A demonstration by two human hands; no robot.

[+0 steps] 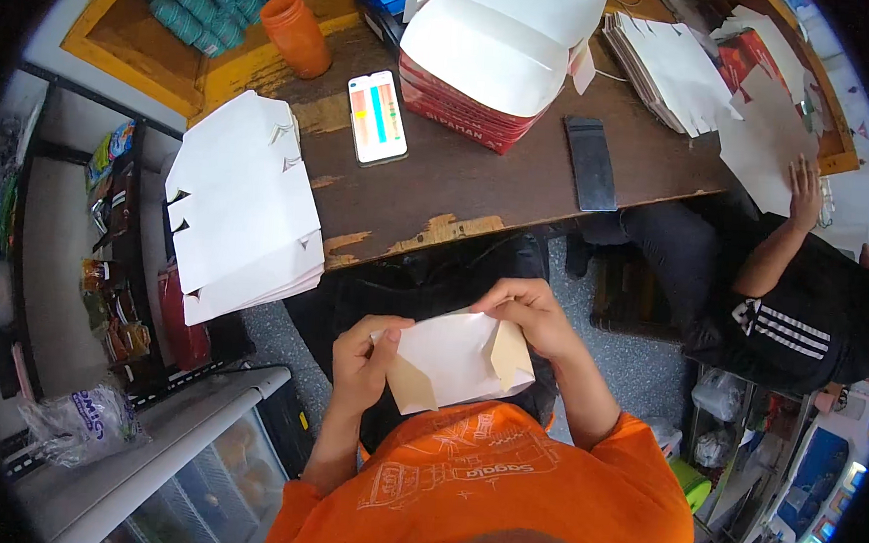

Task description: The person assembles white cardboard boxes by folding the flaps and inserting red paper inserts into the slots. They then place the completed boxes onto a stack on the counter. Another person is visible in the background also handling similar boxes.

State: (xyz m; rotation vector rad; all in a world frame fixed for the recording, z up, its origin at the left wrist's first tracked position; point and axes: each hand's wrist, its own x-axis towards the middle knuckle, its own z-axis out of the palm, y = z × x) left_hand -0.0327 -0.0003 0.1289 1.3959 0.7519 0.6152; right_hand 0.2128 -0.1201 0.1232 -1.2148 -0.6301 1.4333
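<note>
Between my hands, close to my orange shirt, is a white paper food box [454,357], partly folded, with cream flaps turned in at both ends. My left hand [361,362] pinches its left upper corner, thumb on the inner face. The fingers of my right hand [526,315] grip the upper right edge by the other flap. A stack of flat white box blanks [250,200] lies at the table's left end, overhanging its edge. Farther back stands a pile of nested red and white folded boxes [487,56], the top one with its lid up.
On the brown worn table [440,182] lie a lit phone [376,117] and a dark flat case [589,164]; an orange jar [296,36] stands behind. More blanks [671,72] are at the right, where a co-worker's hand [804,195] touches a sheet. Shelves [109,222] line the left.
</note>
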